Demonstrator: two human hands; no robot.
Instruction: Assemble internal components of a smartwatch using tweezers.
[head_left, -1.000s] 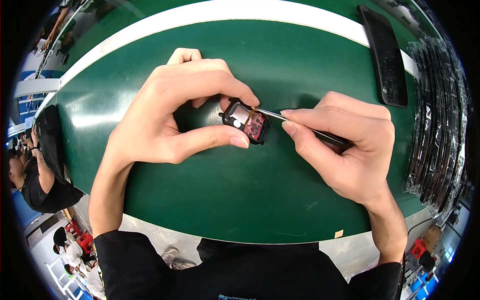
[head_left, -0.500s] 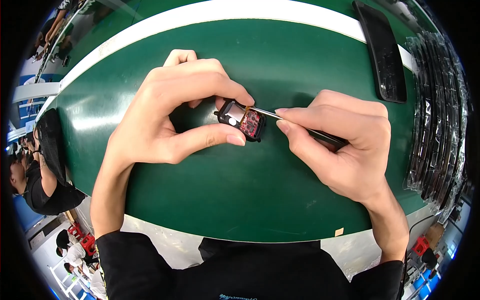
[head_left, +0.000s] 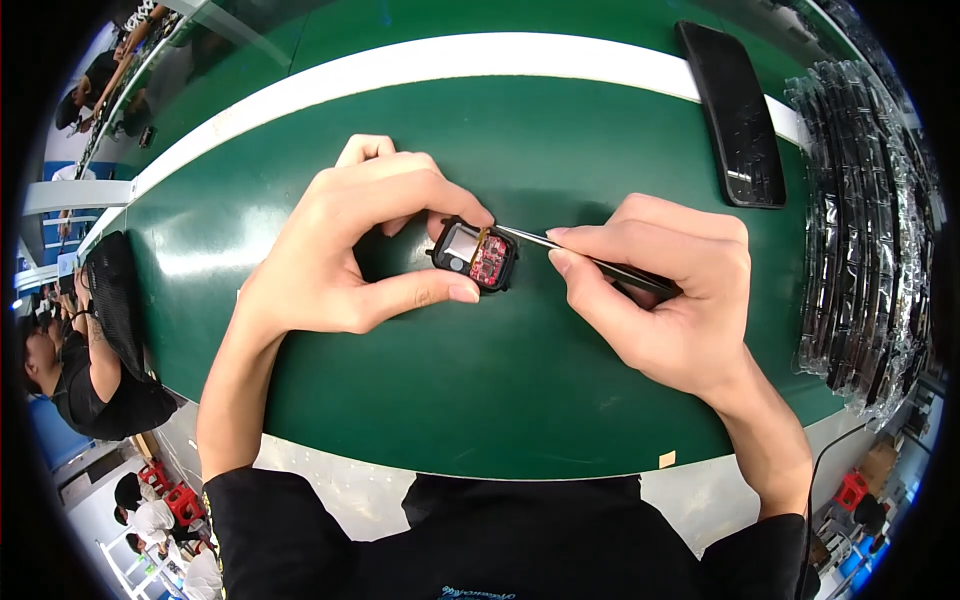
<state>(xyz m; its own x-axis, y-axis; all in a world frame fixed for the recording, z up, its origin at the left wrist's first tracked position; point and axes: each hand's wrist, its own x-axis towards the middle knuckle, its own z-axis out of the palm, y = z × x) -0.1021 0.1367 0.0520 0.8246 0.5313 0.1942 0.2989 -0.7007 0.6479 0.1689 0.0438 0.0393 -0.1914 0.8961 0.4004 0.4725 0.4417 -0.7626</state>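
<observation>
Between the thumb and index finger of my left hand (head_left: 350,250) is an opened black smartwatch case (head_left: 475,256), held by its edges just above the green table. Inside it show a silvery, battery-like block on the left and a red circuit board on the right. My right hand (head_left: 665,290) is closed round a pair of metal tweezers (head_left: 575,252), pinched between thumb and index finger. The tweezer tips reach the case's upper edge, close to my left index fingertip. Whether the tips grip anything is too small to tell.
A dark phone-like slab (head_left: 733,115) lies at the upper right, across a white strip (head_left: 450,55). Beside it, several clear-wrapped black trays (head_left: 865,240) are stacked. A yellowish scrap (head_left: 667,460) sits at the near table edge. Another person (head_left: 95,370) works at the left.
The scene has shifted slightly in view. The tweezer tips have moved slightly along the case's upper edge, and the case is tilted a little differently. Both hands keep their hold.
</observation>
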